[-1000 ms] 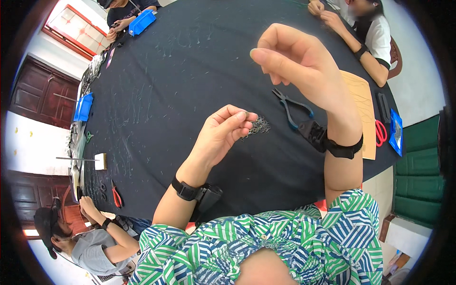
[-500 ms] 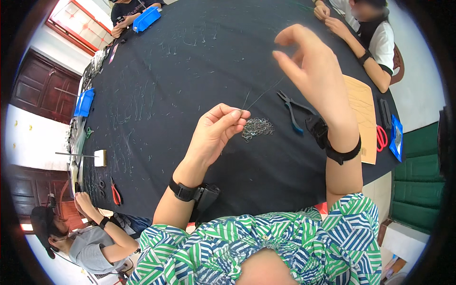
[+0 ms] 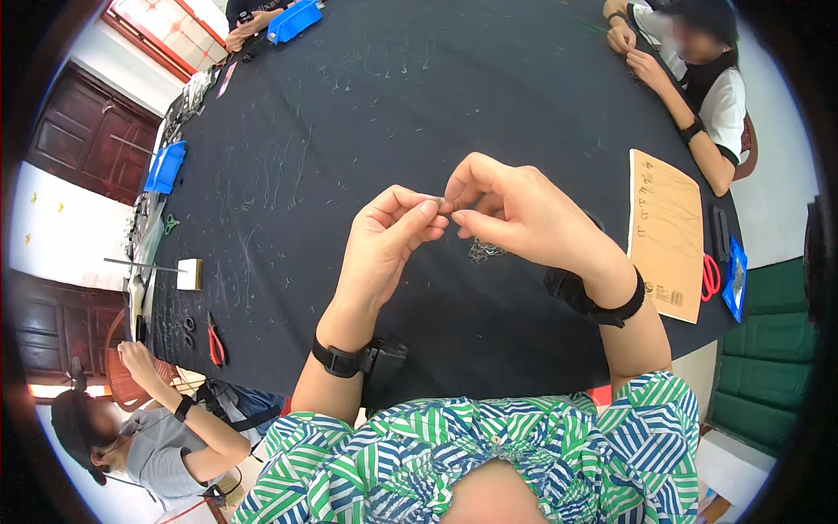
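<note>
Over the middle of the black-covered table, my left hand (image 3: 391,229) is closed, thumb and fingertips pinching a small dark piece with thin fishing line. My right hand (image 3: 524,214) meets it from the right, thumb and forefinger bent in at the same spot, apparently on the line. The line is too fine to follow here, and the fingers mostly hide the pinched piece. Below my right fingers lies a pile of small metal fish hooks (image 3: 486,251), partly covered by that hand. Dark pliers lying further right are now almost wholly hidden behind my right hand and wrist.
A cardboard sheet with hooks and lines (image 3: 668,253) lies at right, beside red scissors (image 3: 711,278) and a blue packet (image 3: 735,279). Red-handled pliers (image 3: 216,342), a white block with a rod (image 3: 188,274) and a blue bin (image 3: 166,166) stand left. Other people sit around the table.
My right hand has come down and left from its raised, spread position to my left fingertips, its fingers closing there. My left hand keeps its pinch. The view has shifted slightly.
</note>
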{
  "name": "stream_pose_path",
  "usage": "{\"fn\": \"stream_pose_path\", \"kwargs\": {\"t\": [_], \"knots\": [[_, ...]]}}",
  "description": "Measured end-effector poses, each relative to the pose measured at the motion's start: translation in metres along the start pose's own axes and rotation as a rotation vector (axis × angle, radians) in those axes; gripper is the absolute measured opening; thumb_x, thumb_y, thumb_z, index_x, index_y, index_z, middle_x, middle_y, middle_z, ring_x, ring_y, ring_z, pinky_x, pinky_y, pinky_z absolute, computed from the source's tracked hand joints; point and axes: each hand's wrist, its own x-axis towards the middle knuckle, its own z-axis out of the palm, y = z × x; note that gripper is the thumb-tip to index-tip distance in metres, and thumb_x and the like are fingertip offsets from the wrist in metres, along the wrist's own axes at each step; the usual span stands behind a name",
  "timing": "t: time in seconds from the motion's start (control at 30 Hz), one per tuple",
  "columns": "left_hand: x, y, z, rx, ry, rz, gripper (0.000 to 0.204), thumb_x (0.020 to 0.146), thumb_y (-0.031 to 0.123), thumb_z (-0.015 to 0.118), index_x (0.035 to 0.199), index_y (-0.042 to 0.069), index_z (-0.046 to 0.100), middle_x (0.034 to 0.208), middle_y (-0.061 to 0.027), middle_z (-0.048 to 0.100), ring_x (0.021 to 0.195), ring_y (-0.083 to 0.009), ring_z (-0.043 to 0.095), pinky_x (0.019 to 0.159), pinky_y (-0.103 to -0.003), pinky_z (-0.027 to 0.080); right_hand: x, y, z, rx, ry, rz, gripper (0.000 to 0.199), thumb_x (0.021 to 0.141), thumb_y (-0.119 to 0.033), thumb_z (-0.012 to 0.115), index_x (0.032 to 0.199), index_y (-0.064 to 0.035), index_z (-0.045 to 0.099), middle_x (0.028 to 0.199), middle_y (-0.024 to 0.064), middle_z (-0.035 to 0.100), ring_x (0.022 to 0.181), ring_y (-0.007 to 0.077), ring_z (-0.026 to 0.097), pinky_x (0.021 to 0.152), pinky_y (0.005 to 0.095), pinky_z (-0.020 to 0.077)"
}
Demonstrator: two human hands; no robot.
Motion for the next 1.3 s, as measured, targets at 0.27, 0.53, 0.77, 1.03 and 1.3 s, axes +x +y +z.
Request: {"fn": "stream_pose_path", "kwargs": {"t": [0.27, 0.53, 0.77, 1.03, 1.3], "knots": [[-0.002, -0.004, -0.006, -0.011, 0.021, -0.025, 0.009, 0.096, 0.009, 0.065, 0.102, 0.002, 0.065, 0.101, -0.0113, 0.071, 0.086, -0.0117, 0.069, 0.079, -0.025, 0.058, 0.003, 0.009, 0.008, -0.169, 0.073, -0.137, 0.013, 0.088, -0.010, 0.067, 0.096, -0.0011, 0.061, 0.086, 0.0101, 0.069, 0.068, 0.0175, 0.067, 0.059, 0.0291, 0.0505], [-0.002, -0.003, -0.006, 0.011, 0.028, -0.023, 0.009, 0.096, 0.010, 0.065, 0.101, 0.002, 0.065, 0.101, -0.0116, 0.072, 0.085, -0.0118, 0.070, 0.079, -0.024, 0.058, 0.003, 0.007, 0.009, -0.153, 0.051, -0.056, 0.012, 0.087, -0.005, 0.066, 0.097, -0.0007, 0.061, 0.088, 0.0079, 0.069, 0.065, 0.0132, 0.066, 0.056, 0.0253, 0.0491], [-0.002, -0.005, -0.006, 0.012, 0.029, -0.031, 0.008, 0.096, 0.010, 0.065, 0.100, 0.003, 0.065, 0.099, -0.0104, 0.072, 0.082, -0.0114, 0.070, 0.077, -0.024, 0.058, 0.003, 0.008, 0.011, -0.176, 0.090, -0.084, 0.009, 0.086, -0.008, 0.068, 0.089, -0.0016, 0.062, 0.076, 0.0083, 0.066, 0.064, 0.0179, 0.065, 0.057, 0.0296, 0.0489], [-0.002, -0.007, -0.005, 0.015, 0.040, -0.045, 0.009, 0.096, 0.010, 0.066, 0.101, 0.003, 0.066, 0.098, -0.0090, 0.072, 0.082, -0.0111, 0.070, 0.076, -0.024, 0.058, 0.002, 0.010, 0.011, -0.429, 0.150, -0.323, 0.010, 0.082, -0.011, 0.070, 0.085, -0.0047, 0.062, 0.079, 0.0099, 0.061, 0.069, 0.0291, 0.064, 0.059, 0.0373, 0.0499], [-0.001, -0.009, -0.004, 0.023, 0.036, -0.037, 0.010, 0.096, 0.011, 0.067, 0.102, 0.003, 0.067, 0.095, -0.0080, 0.072, 0.081, -0.0108, 0.069, 0.075, -0.024, 0.058, 0.004, 0.013, 0.009, -0.264, 0.124, -0.234, 0.010, 0.084, -0.011, 0.069, 0.083, -0.0039, 0.063, 0.071, 0.0085, 0.059, 0.061, 0.0224, 0.060, 0.055, 0.0335, 0.0463]]}}
